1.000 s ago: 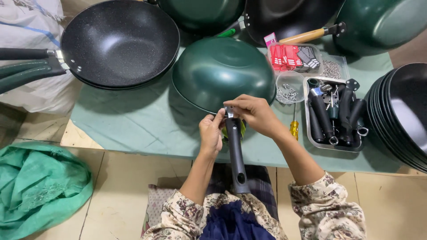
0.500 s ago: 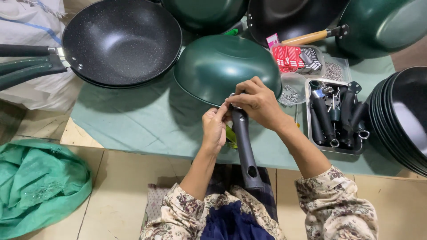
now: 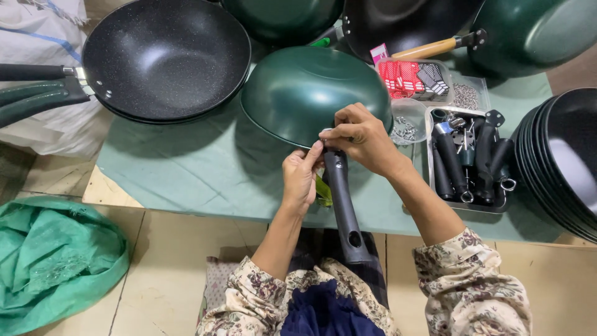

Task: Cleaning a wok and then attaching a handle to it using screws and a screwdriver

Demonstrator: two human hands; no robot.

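Nearest you, the free end of the dark handle (image 3: 344, 208) hangs past the table edge over your lap, its long axis running from there up and slightly left to the pan rim. Your left hand (image 3: 301, 177) sits just left of the handle's upper end, fingers pinched toward the joint. Whether they grip a small part there you cannot tell, because the fingertips of both hands cover that spot. A yellow-green tool (image 3: 323, 191) peeks out between your left palm and the handle, mostly hidden. Your right hand (image 3: 362, 138) curls over the joint from above, clasping the handle's top where it meets the upturned green wok (image 3: 311, 90). The wok lies dome-up on the green table cover (image 3: 186, 168), in front of your hands. Farther right, a metal tray (image 3: 471, 205) holds loose handles. At the far left rests a black speckled pan (image 3: 165, 56), its own handle cut off by the frame.
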